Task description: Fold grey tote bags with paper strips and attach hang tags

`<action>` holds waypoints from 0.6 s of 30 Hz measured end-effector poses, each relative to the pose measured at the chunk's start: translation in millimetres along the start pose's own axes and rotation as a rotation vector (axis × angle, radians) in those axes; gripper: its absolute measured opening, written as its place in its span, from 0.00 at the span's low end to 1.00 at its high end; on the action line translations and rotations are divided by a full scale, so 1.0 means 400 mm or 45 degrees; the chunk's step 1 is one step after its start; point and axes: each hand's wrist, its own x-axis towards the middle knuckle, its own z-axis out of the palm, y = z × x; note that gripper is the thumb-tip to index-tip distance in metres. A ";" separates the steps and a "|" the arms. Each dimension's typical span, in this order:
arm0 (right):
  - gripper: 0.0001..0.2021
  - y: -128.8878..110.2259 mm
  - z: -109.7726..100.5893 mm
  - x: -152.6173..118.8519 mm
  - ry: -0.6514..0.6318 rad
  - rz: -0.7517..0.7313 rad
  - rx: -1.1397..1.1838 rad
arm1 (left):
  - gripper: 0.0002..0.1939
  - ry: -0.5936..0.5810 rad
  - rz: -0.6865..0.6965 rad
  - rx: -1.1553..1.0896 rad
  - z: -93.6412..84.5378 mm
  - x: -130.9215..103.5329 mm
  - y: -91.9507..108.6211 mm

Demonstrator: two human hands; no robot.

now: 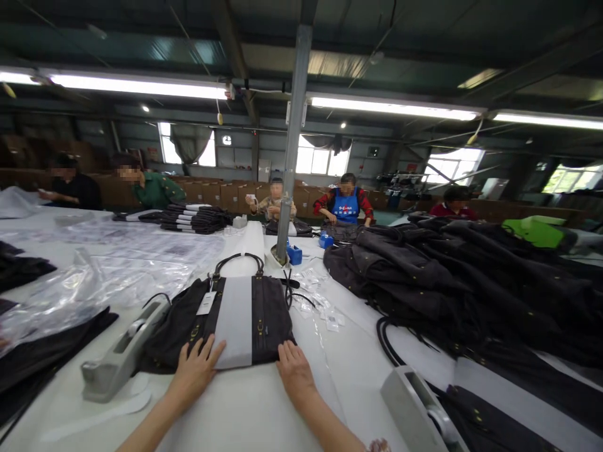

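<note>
A black handbag lies flat on the white table, its looped handles pointing away from me. A pale grey band runs down its middle, and a white tag rests left of the band. My left hand lies with spread fingers on the bag's near left part, touching the band's edge. My right hand rests at the near right corner, fingers stretched out and side by side on the bag's edge. Neither hand is wrapped round anything.
Grey tape dispensers stand left and right. A large heap of black bags fills the right side. Clear plastic bags cover the left. A metal post rises beyond the handbag. Several people sit or stand across the table.
</note>
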 end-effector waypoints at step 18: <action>0.27 0.014 -0.080 -0.010 -0.060 -0.050 -0.246 | 0.37 -0.177 -0.391 -0.909 -0.173 -0.690 0.127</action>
